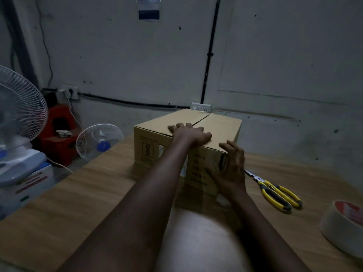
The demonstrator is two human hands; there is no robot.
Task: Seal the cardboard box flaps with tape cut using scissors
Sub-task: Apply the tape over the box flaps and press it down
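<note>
Tape roll [341, 230] lies nearest, at the right edge of the table [78, 203]. Scissors [276, 191] are just beyond, blades together, neither touched. Right hand [231, 167] braces the near right corner of the cardboard box [157, 150], fingers spread, not gripping. Left hand [189, 132] is flat on top, fingers straight, pressing the flaps [220, 122]. Seam [201, 119] beyond looks untaped. Risk: both hands are occupied, so letting go to fetch tape may let the flaps spring up and the strip land crooked. Dim light may hide the tape's end.
</note>
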